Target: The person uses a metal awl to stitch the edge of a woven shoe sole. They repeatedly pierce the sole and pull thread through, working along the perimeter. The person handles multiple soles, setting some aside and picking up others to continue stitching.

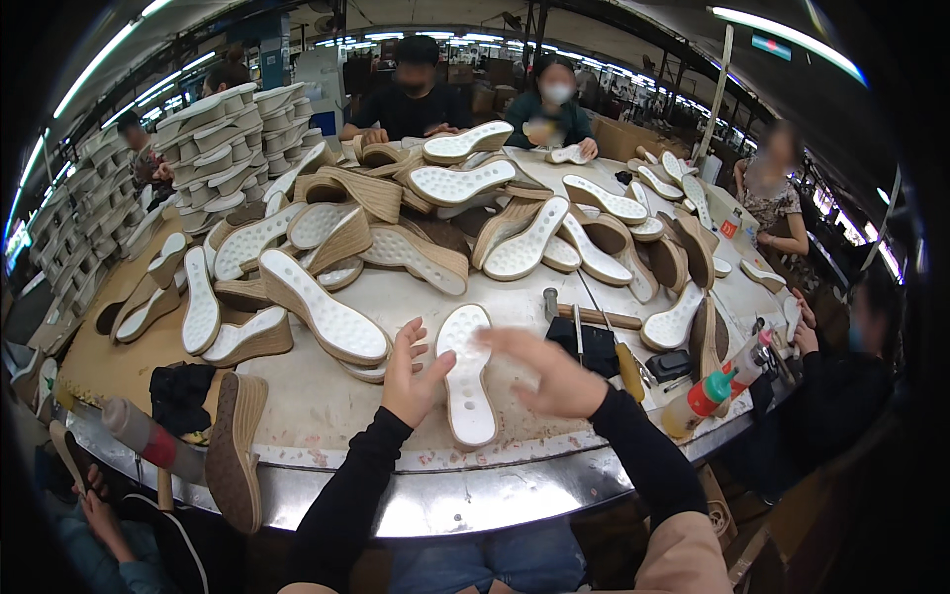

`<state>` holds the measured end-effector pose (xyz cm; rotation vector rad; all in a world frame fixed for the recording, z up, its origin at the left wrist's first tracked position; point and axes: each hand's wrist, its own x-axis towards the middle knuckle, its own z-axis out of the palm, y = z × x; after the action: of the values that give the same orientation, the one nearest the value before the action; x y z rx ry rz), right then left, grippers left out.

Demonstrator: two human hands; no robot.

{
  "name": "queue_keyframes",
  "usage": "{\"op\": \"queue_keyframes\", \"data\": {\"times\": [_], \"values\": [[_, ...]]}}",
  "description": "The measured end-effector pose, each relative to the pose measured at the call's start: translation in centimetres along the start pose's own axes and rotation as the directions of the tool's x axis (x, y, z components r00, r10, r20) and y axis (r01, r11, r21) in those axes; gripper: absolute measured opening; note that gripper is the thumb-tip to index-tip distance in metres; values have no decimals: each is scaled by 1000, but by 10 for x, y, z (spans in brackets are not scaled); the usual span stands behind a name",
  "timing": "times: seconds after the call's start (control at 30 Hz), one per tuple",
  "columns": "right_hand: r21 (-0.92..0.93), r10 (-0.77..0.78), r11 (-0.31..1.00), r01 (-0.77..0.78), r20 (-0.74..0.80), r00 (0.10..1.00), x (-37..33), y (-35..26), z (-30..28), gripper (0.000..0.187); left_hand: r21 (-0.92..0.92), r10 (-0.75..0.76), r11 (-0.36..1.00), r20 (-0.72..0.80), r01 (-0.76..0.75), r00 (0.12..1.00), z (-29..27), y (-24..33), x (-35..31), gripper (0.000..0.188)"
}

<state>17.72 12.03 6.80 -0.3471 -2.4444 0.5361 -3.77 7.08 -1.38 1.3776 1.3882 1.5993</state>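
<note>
A white-topped wedge shoe sole (469,396) lies on the table in front of me, its long side running away from me. On its left, my left hand (411,374) is open with fingers raised; its thumb overlaps the sole's edge in the picture. My right hand (550,370) comes from the other side, slightly blurred, fingers stretched out and apart. Its fingertips are over the sole's right edge; whether they touch it I cannot tell. Neither hand grips anything. Just beyond, a heap of similar wedge soles (325,307) with tan sides covers the table.
Right of my hands lie a hammer (599,316), a yellow-handled tool (629,370) and a green-capped glue bottle (699,404). A brown-bottomed wedge (236,450) and another bottle (148,436) sit at the left front edge. Tall sole stacks (213,148) stand back left. Co-workers surround the table (327,426).
</note>
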Motion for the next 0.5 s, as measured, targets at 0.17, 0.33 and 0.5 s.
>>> {"op": "queue_keyframes", "data": {"times": [0.17, 0.33, 0.5], "values": [[437, 560, 767, -470, -101, 822, -23, 54, -6, 37, 313, -144, 946, 156, 89, 977, 5, 27, -17, 80], [458, 601, 725, -514, -56, 797, -42, 71, 20, 29, -128, -280, 935, 304, 330, 911, 7, 31, -14, 71], [626, 609, 668, -402, -149, 779, -36, 55, 36, 27, -298, -238, 863, 472, 407, 849, -16, 13, -2, 69]]}}
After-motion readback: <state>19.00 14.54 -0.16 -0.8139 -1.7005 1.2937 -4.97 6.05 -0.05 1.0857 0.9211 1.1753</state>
